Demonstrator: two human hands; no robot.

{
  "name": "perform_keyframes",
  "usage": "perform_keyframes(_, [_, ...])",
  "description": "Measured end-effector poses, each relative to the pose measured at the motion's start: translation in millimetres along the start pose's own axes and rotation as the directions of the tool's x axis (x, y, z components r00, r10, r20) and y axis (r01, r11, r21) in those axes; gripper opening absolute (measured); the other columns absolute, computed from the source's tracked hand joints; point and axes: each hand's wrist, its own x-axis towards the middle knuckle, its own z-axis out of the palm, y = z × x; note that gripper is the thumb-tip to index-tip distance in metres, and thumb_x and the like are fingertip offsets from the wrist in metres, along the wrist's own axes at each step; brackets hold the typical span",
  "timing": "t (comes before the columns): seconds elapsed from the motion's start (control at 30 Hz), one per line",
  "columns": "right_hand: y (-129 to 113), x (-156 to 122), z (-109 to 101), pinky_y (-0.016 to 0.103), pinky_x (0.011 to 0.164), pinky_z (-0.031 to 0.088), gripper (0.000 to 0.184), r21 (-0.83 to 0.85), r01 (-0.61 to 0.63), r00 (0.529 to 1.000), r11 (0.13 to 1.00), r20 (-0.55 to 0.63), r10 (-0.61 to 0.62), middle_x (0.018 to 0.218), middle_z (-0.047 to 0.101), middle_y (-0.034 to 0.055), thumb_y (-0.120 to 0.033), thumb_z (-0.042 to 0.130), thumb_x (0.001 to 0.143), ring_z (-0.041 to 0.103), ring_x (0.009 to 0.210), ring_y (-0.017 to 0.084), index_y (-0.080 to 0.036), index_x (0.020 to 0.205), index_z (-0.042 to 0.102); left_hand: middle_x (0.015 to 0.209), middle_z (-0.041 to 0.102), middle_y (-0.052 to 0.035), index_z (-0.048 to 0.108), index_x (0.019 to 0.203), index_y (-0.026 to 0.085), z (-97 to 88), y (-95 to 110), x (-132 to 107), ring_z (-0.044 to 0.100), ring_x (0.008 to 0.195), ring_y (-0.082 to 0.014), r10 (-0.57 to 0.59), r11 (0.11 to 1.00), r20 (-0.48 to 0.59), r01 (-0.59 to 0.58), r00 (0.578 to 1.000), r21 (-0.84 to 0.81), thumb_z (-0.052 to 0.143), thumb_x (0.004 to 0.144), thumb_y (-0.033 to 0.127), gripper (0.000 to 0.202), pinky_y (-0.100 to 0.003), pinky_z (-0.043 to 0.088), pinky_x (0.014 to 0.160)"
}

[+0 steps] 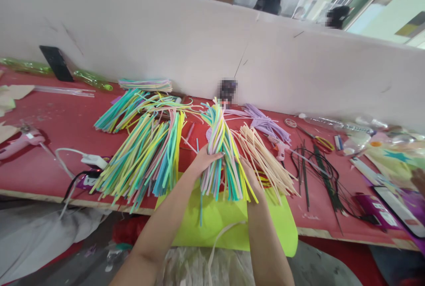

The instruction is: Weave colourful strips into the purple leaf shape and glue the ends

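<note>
A red table [66,117] is backed by a white wall [149,33]. Mid-frame, coloured sticks [219,142] are clasped by the left hand [206,160]; the right hand [251,174]'s grip cannot be told. Lower right, purple box [376,210] letters are blurred.

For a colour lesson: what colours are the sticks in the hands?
The sticks are mostly pink, yellow and teal; best seen in the head view.

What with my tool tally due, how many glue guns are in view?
2: a pink glue gun at far left, another left of the scissors. More may be hidden.
</note>
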Motion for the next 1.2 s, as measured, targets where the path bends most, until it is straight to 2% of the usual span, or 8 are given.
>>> perform_keyframes(0.13, [-14.1, -7.8, 10.2, 0.033, 0.069, 0.051, 0.044, 0.146, -0.11, 0.993, 0.983, 0.064, 0.102, 0.089, 0.069, 0.0033, -0.049, 0.06, 0.071, 0.065, 0.079, 0.021, -0.022, 0.105, 0.062, 0.091, 0.068, -0.0059, 0.056, 0.102, 0.015, -0.1, -1.2, 3.8, 0.064, 0.081, -0.0185, 0.117, 0.977, -0.159, -0.085, 0.98, 0.193, 0.076, 0.059, 0.028, 0.049, -0.032, 0.053, 0.075])
perform_keyframes(0.23, [-21.2, -11.9, 15.7, 0.033, 0.07, 0.051, 0.045, 0.199, -0.105, 0.992, 0.974, 0.087, 0.089, 0.093, 0.069, 0.0022, -0.046, 0.059, 0.073, 0.065, 0.081, 0.021, -0.023, 0.112, 0.059, 0.103, 0.066, -0.0072, 0.055, 0.107, 0.017, -0.3, -2.1, 5.5, 0.062, 0.092, -0.0202, 0.164, 0.971, -0.19, -0.124, 0.968, 0.206, 0.077, 0.057, 0.03, 0.056, -0.034, 0.05, 0.083])
perform_keyframes(0.4, [-27.8, -14.2, 18.9, 0.033, 0.076, 0.051, 0.042, 0.185, -0.058, 0.992, 0.981, 0.12, 0.036, 0.099, 0.068, 0.0026, -0.046, 0.056, 0.075, 0.063, 0.089, 0.022, -0.024, 0.11, 0.061, 0.097, 0.068, -0.0081, 0.056, 0.107, 0.015, -1.7, -8.2, 8.3, 0.064, 0.085, -0.0207, 0.033, 0.999, -0.102, -0.036, 0.994, -0.03, 0.077, 0.057, 0.033, 0.057, -0.034, 0.051, 0.079])
perform_keyframes(0.53, [-26.5, -13.6, 20.3, 0.033, 0.081, 0.049, 0.042, 0.158, -0.015, 0.992, 0.987, 0.124, -0.005, 0.107, 0.065, 0.0043, -0.047, 0.056, 0.075, 0.06, 0.098, 0.022, -0.024, 0.109, 0.062, 0.092, 0.069, -0.0075, 0.058, 0.103, 0.014, -5.0, -15.3, 10.3, 0.065, 0.081, -0.0206, -0.011, 0.989, -0.039, 0.005, 0.999, -0.148, 0.075, 0.056, 0.027, 0.052, -0.035, 0.051, 0.078])
perform_keyframes(0.67, [-18.2, -11.7, 20.2, 0.033, 0.085, 0.048, 0.042, 0.161, -0.008, 0.986, 0.987, 0.164, -0.018, 0.11, 0.064, 0.0032, -0.047, 0.055, 0.077, 0.059, 0.101, 0.021, -0.024, 0.111, 0.06, 0.089, 0.069, -0.0062, 0.059, 0.102, 0.014, -7.2, -17.8, 9.9, 0.066, 0.078, -0.02, -0.03, 0.985, -0.009, 0.028, 1.0, -0.169, 0.074, 0.055, 0.022, 0.05, -0.035, 0.052, 0.077])
perform_keyframes(0.8, [-12.4, -9.8, 19.0, 0.034, 0.087, 0.047, 0.042, 0.166, -0.019, 0.982, 0.986, 0.191, -0.013, 0.105, 0.066, 0.0025, -0.048, 0.055, 0.076, 0.059, 0.099, 0.02, -0.024, 0.11, 0.06, 0.088, 0.069, -0.006, 0.059, 0.103, 0.014, -5.6, -15.8, 8.3, 0.065, 0.077, -0.0192, -0.009, 0.99, -0.014, 0.007, 1.0, -0.144, 0.077, 0.054, 0.025, 0.053, -0.035, 0.051, 0.078])
perform_keyframes(0.97, [-17.9, -9.6, 20.6, 0.034, 0.094, 0.042, 0.039, 0.116, 0.066, 0.975, 0.991, 0.201, -0.089, 0.109, 0.064, 0.0027, -0.044, 0.057, 0.074, 0.057, 0.103, 0.02, -0.025, 0.108, 0.062, 0.084, 0.069, -0.006, 0.06, 0.097, 0.013, -2.4, -14.0, 8.5, 0.065, 0.077, -0.0196, -0.003, 0.992, -0.049, -0.003, 0.999, -0.124, 0.081, 0.05, 0.03, 0.055, -0.036, 0.051, 0.079])
perform_keyframes(1.2, [-18.3, -6.6, 23.0, 0.03, 0.075, 0.046, 0.034, -0.136, 0.152, 0.972, 0.979, 0.202, -0.123, 0.087, 0.066, 0.0023, -0.037, 0.056, 0.075, 0.057, 0.077, 0.017, -0.017, 0.102, 0.061, 0.089, 0.069, -0.0077, 0.06, 0.098, 0.014, 1.2, -12.6, 8.8, 0.064, 0.084, -0.0224, 0.03, 0.994, -0.128, -0.043, 0.991, -0.101, 0.081, 0.048, 0.032, 0.058, -0.035, 0.05, 0.078])
